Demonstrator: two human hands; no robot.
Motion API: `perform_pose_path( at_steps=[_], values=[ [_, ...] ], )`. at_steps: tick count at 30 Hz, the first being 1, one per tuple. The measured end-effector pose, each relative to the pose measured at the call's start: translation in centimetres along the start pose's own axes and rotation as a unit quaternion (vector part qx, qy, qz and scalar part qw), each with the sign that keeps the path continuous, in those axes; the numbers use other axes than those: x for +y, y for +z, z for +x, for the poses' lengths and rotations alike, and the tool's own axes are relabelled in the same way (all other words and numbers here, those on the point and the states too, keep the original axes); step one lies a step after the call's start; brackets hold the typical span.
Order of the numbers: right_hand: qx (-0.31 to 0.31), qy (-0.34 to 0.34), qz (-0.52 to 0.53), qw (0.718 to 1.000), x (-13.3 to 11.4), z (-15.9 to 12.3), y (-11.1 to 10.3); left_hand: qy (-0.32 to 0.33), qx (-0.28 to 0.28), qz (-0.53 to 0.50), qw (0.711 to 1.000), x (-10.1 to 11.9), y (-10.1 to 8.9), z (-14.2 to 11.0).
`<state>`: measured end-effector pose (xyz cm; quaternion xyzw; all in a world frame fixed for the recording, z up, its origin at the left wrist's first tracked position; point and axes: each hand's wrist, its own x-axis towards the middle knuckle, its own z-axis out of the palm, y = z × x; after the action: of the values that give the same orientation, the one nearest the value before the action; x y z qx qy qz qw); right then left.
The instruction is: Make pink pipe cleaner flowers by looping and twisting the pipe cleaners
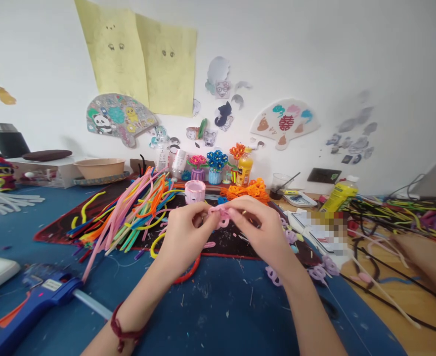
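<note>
Over the middle of the blue table, my left hand and my right hand meet, both closed in a pinch. Between their fingertips is a small looped pink pipe-cleaner flower, partly covered by the fingers. Just behind it stands a pink cup-shaped pot. Orange pipe-cleaner flowers lie in a heap beyond my right hand. Several lilac flowers are scattered to the right of it. Left of my left hand spreads a bundle of coloured pipe cleaners on a dark mat.
A blue glue gun with a glue stick lies front left. Small potted flowers and a yellow bottle line the back. Another person's hand is at the wooden table on the right, near loose pipe cleaners and a phone.
</note>
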<state>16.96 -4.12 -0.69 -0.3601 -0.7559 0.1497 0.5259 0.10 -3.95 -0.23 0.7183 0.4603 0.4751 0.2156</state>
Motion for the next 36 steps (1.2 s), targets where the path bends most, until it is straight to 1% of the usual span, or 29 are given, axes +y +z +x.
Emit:
perform_pose_path(
  at_steps=[2,3,5,8,11,13,16,18,21,26,30,32,36],
  values=[
    [-0.019,0.037,0.046,0.998,0.5,0.1,-0.1,-0.010,-0.008,-0.025,1.000,0.0,-0.2,0.1],
    [-0.035,0.041,0.052,0.997,0.8,0.1,0.0,-0.012,-0.012,-0.036,0.999,-0.1,-0.2,0.2],
    [-0.043,0.025,0.028,0.998,1.0,0.2,0.4,-0.015,-0.014,-0.054,0.998,-0.1,-0.3,0.2],
    [0.010,-0.026,-0.010,1.000,1.1,0.2,1.3,-0.005,-0.014,-0.065,0.998,-0.1,-0.3,0.1],
    [0.057,-0.066,-0.016,0.996,1.0,0.1,1.7,0.024,-0.020,-0.065,0.997,0.1,-0.5,0.1],
    [0.063,-0.071,-0.009,0.995,1.0,0.1,1.6,0.040,-0.010,-0.063,0.997,0.3,-0.9,0.1],
    [0.043,-0.066,-0.012,0.997,0.9,0.1,1.4,0.051,0.007,-0.078,0.996,0.4,-1.4,0.2],
    [0.034,-0.071,-0.024,0.997,0.8,0.1,1.3,0.051,-0.006,-0.095,0.994,0.4,-1.5,0.2],
    [0.044,-0.086,-0.038,0.995,0.6,0.0,1.4,0.045,-0.014,-0.115,0.992,0.5,-1.4,0.1],
    [0.091,-0.139,-0.080,0.983,0.1,-0.2,1.6,0.041,0.014,-0.119,0.992,0.5,-1.2,0.0],
    [0.107,-0.194,-0.118,0.968,0.0,-0.3,1.7,0.051,0.001,-0.116,0.992,0.6,-1.2,-0.1],
    [0.109,-0.195,-0.117,0.968,0.0,-0.3,1.7,0.064,-0.007,-0.095,0.993,0.6,-1.4,-0.1],
    [0.086,-0.160,-0.091,0.979,0.0,-0.2,1.5,0.093,0.002,-0.047,0.995,0.7,-1.7,-0.1]
  ],
)
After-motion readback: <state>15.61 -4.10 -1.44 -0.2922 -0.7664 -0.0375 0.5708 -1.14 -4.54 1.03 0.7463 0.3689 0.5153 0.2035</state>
